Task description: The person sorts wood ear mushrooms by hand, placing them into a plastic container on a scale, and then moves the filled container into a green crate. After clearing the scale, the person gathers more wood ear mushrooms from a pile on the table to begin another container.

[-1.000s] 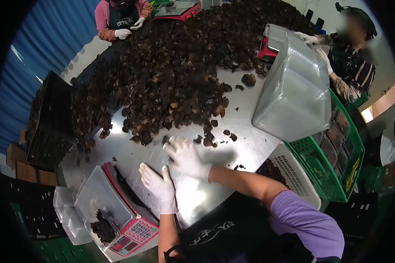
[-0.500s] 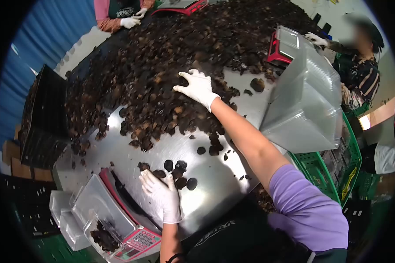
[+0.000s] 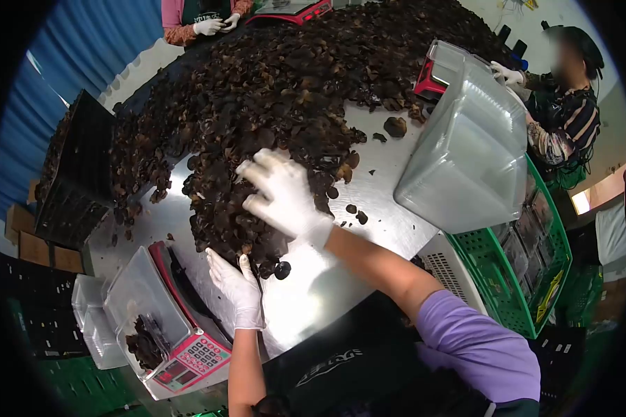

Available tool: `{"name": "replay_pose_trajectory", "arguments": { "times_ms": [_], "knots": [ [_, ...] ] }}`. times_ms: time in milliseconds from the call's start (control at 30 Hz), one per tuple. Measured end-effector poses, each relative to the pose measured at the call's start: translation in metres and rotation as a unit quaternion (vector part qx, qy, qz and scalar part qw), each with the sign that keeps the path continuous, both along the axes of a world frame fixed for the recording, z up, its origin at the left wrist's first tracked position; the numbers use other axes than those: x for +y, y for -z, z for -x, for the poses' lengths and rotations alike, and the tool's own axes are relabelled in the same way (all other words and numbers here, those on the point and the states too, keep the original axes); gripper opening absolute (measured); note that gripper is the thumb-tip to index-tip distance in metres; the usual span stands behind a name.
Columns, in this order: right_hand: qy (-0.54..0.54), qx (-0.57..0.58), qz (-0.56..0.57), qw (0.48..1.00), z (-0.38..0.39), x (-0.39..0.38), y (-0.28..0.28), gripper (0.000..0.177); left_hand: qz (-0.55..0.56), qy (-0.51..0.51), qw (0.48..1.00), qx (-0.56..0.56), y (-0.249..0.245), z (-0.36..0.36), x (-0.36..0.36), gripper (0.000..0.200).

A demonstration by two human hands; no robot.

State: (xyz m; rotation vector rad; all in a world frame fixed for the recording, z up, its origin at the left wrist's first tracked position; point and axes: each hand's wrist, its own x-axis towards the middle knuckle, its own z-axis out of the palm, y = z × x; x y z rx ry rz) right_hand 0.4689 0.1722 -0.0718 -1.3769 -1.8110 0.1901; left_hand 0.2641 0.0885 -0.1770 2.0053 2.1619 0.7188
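In the head view, the gloved right hand [image 3: 282, 198] is laid, fingers spread and nothing gripped, on the near edge of the dark mushroom pile [image 3: 278, 83] on the steel tabletop [image 3: 389, 208]. The left hand [image 3: 235, 285] is held open against the pile's foot, beside the scale [image 3: 188, 354].

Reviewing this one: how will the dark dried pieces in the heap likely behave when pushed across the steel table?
Probably light and loose: the heap lies as separate curled pieces, so the right hand spread on it should move many at once. Likely to slide and scatter on the shiny table; strays lie apart. They look brittle, possibly crumbly.
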Motion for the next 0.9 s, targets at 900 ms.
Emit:
{"name": "replay_pose_trajectory", "arguments": {
  "times_ms": [900],
  "knots": [
    [0.257, -0.291, 0.233, 0.892, -0.151, -0.259, 0.02, 0.011, -0.036, 0.001, 0.999, -0.027, 0.007, 0.001, -0.001, 0.082]
  ]
}}
